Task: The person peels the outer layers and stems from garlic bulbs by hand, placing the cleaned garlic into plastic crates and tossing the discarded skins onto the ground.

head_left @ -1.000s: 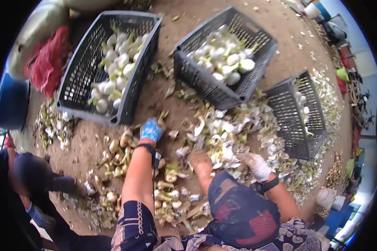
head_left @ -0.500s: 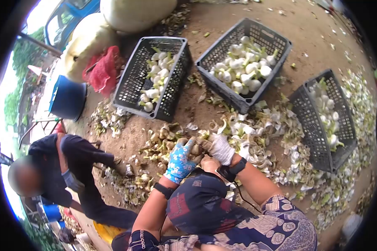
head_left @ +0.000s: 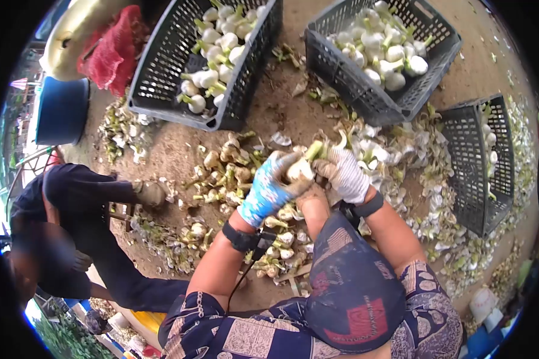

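In a blue flowered glove, my left hand (head_left: 270,186) is closed around a garlic bulb (head_left: 299,170), whose pale green stem points up and right. My right hand (head_left: 347,175), in a white knit glove, has its bent fingers pressed to the right side of the same bulb; what exactly they pinch is partly hidden. To the left of my left hand, unpeeled garlic bulbs (head_left: 242,173) are heaped on the dirt. Loose garlic skins (head_left: 410,146) lie to the right of my right hand.
Ahead stand a left black crate (head_left: 147,78) and a middle black crate (head_left: 335,75), both with white garlic. A third crate (head_left: 467,173) stands at the right. A seated person (head_left: 90,209) is on the left, near a blue tub (head_left: 63,110) and a red mesh bag (head_left: 117,54).
My hands have come up from the heap, with a garlic bulb now visible between them. The view has shifted, so the crates appear higher. The person on the left has lowered their head.
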Motion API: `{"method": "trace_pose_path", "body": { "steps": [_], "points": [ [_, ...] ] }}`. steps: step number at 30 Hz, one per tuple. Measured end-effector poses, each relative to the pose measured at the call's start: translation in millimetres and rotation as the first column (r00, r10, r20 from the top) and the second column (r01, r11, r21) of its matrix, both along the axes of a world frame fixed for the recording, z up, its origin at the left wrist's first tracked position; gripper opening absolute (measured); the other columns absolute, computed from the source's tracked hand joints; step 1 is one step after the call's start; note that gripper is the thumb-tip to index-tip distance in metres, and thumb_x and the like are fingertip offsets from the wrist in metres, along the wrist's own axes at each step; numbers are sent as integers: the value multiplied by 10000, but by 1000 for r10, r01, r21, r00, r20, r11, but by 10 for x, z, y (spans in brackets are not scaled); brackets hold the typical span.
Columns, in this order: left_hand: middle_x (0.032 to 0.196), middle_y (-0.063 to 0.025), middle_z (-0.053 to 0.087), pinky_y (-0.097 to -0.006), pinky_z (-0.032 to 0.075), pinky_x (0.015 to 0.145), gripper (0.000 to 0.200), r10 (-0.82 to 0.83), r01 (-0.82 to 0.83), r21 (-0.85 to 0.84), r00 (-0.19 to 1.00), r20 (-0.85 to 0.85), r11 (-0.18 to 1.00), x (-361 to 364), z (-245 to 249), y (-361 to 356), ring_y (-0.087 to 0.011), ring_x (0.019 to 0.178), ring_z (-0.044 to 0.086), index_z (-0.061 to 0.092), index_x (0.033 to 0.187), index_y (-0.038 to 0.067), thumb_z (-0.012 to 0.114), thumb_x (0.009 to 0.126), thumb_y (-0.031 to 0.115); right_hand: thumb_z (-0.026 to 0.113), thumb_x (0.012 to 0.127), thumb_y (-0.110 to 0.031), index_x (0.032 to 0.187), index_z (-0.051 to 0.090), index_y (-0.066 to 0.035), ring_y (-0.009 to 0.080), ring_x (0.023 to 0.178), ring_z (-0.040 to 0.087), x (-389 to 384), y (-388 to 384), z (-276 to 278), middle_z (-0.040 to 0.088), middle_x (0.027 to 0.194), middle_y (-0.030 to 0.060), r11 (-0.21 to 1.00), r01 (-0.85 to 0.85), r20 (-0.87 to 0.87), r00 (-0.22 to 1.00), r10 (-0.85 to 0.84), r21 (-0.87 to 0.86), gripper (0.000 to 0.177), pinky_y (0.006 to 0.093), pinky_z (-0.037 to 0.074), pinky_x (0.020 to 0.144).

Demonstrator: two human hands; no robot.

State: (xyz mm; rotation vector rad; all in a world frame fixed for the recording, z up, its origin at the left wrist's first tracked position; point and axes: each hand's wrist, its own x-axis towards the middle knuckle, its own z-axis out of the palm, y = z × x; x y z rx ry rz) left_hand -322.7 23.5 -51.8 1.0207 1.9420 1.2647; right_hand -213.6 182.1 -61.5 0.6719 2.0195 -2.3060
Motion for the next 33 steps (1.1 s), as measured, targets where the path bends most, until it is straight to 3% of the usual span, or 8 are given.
{"method": "trace_pose_path", "body": {
  "steps": [4,8,18,20,24,25,30,33],
  "points": [
    [1049,-59,564,-221,455,720,568,-180,-339,165,-13,984,926,-38,-242,-89,-104,822,552,446,1241,-33,702,759,126,572,864,-262,848,643,-55,53,509,507,-36,58,-73,578,615,-11,925,64,139,990,-11,-375,220,194,377,437],
    [973,-86,550,-302,466,767,499,83,-84,6,993,88,996,-51,-332,-126,-195,865,555,537,1159,-3,714,712,130,591,862,-281,893,653,-43,49,539,496,-107,-34,-206,588,636,-14,973,-29,115,992,56,-229,247,202,382,468],
    [966,-110,563,-332,468,792,544,50,-50,-7,998,48,999,4,-136,-385,-246,905,568,544,1180,28,735,703,207,582,848,-174,970,646,-17,129,640,573,-157,-250,-62,641,760,86,975,-171,78,984,161,145,209,277,455,585],
    [1064,-103,584,-317,472,827,596,110,-145,-32,573,812,989,19,-63,-401,-221,974,570,492,1238,20,728,729,221,586,848,-165,992,643,-31,14,570,490,-149,-221,35,604,735,-32,984,-174,206,963,176,-28,206,168,382,492],
    [1066,-96,596,-383,466,707,524,-197,-470,62,-243,950,880,204,-242,-301,-234,861,585,470,1239,86,507,862,449,582,843,-173,919,658,-20,32,607,542,-139,-331,-251,632,742,-13,977,4,-111,993,-28,-214,187,193,427,516],
    [1070,-83,591,-402,450,676,487,-547,-436,415,-238,803,799,238,-737,-333,-236,870,574,487,1218,117,470,879,465,588,842,-181,925,656,-14,43,619,551,-73,-248,-244,639,754,-5,959,7,22,1000,-1,-282,198,204,437,533],
    [1097,-68,579,-363,476,875,356,309,-623,-80,268,913,778,381,-341,-86,-212,994,565,487,1188,61,516,912,285,599,840,-248,969,642,-19,42,583,530,-116,-260,-228,624,720,8,854,-117,-60,984,170,507,266,214,428,510],
    [1148,-87,553,-374,438,925,448,-96,-656,28,-69,993,754,413,-518,-193,-206,1067,531,440,1249,73,610,858,212,587,837,-223,974,637,-7,96,608,571,-42,-115,141,626,722,15,916,-20,196,975,106,-400,261,268,462,543]
  ]
}}
